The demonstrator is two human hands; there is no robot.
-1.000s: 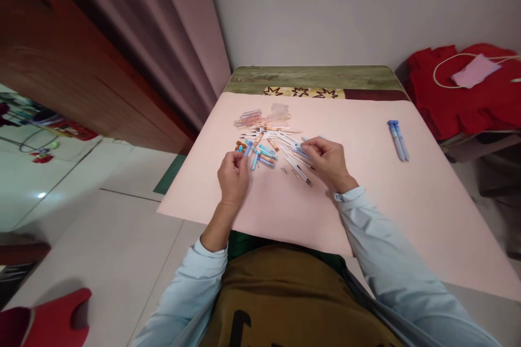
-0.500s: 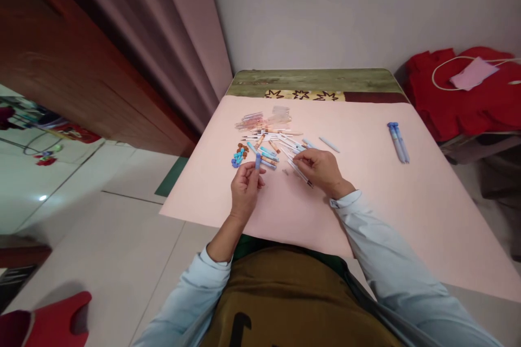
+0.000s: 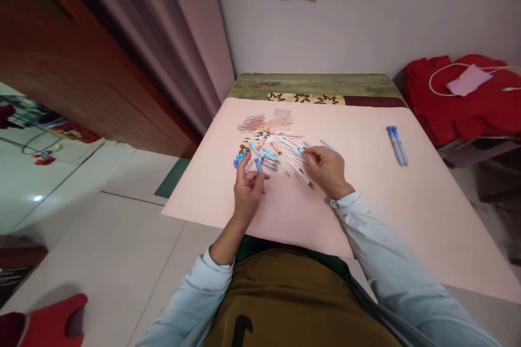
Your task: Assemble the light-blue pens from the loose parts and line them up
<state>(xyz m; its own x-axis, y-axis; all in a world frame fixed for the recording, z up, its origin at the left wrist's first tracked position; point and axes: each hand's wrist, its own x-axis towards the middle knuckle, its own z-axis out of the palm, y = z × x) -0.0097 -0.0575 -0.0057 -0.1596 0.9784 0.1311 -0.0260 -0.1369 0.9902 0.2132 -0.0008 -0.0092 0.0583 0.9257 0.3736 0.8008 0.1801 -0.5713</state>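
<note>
My left hand [image 3: 248,195] is closed round a blue pen barrel [image 3: 258,165], which stands up between thumb and fingers. My right hand [image 3: 329,173] has its fingertips pinched together at the right side of a pile of pen parts; what they hold, if anything, is hidden. Beside those fingertips lie white pen refills [image 3: 302,173] with dark tips. Between the hands are short blue and brown printed barrels [image 3: 269,162]. Small blue and brown toppers [image 3: 240,158] sit in a cluster just beyond my left hand. A pale blue barrel [image 3: 328,145] lies behind my right hand.
Clear and pinkish tubes [image 3: 254,123] lie at the back of the pile. Two blue pens [image 3: 397,146] rest side by side on the right of the pink table cover [image 3: 407,217]. A red cloth [image 3: 468,108] is beyond the table's right edge.
My right hand has moved slightly right and away from me over the parts. My left index finger has lifted off the blue barrel, which now sits lower in the hand. The view has shifted slightly.
</note>
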